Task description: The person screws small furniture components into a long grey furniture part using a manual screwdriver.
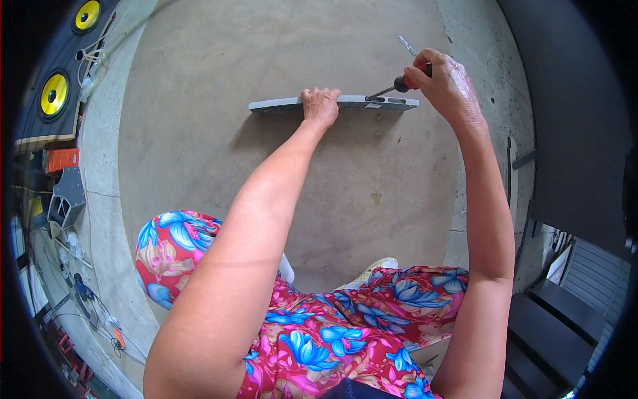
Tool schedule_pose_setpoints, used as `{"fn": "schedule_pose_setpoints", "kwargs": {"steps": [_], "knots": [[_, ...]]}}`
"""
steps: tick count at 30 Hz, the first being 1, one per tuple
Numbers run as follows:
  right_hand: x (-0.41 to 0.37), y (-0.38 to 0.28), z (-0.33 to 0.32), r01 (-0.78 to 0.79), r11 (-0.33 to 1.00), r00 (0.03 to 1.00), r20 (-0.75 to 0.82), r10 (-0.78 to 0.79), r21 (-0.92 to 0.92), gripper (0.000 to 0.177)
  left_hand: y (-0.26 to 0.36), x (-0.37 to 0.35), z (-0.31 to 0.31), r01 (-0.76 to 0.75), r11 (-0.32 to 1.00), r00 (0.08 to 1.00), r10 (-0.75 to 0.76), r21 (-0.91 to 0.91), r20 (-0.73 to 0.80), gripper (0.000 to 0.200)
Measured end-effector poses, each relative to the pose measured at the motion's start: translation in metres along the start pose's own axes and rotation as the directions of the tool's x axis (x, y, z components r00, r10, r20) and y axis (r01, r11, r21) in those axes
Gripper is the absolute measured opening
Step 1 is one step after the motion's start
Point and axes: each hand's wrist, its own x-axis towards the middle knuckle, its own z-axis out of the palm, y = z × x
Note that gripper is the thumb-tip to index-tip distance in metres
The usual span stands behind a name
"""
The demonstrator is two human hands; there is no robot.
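A long, flat panel (279, 103) with a pale edge stands on its side on the concrete floor. Wrapped over its top edge near the middle is my left hand (320, 106), fingers closed on it. My right hand (442, 83) grips a screwdriver (403, 83) with a red and black handle, its shaft slanting down to the left. The screwdriver's tip is at a slot in the panel's top edge, right of my left hand. Beyond my right hand lies a thin metallic strip (405, 44).
Speakers with yellow cones (54, 94) stand at the left, above an orange box (62, 159). Cables and tools (84, 289) lie at lower left. A dark board (565, 120) and black steps (558, 319) are at the right. My knees are below the panel.
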Motion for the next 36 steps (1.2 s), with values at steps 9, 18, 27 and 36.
{"fn": "schedule_pose_setpoints", "kwargs": {"steps": [9,18,27,36], "knots": [[-0.003,0.0,0.003,0.052,0.996,0.995,-0.079,-0.058,-0.075,0.026,0.0,0.001,0.001,0.008,1.0,1.0,-0.008,-0.01,0.02,0.024],[-0.004,-0.007,-0.007,-0.018,0.998,0.998,0.054,0.015,0.059,0.03,0.0,0.002,0.002,0.01,1.0,1.0,-0.01,-0.008,0.024,0.022],[0.002,0.003,0.006,-0.053,0.999,0.998,-0.042,0.053,-0.011,0.031,0.0,0.001,0.0,0.012,1.0,0.999,-0.012,0.0,0.031,0.021],[0.001,0.01,0.003,0.051,0.998,0.997,-0.064,-0.048,0.045,0.025,0.001,0.001,-0.001,0.019,1.0,0.999,-0.019,0.001,0.049,0.024]]}}
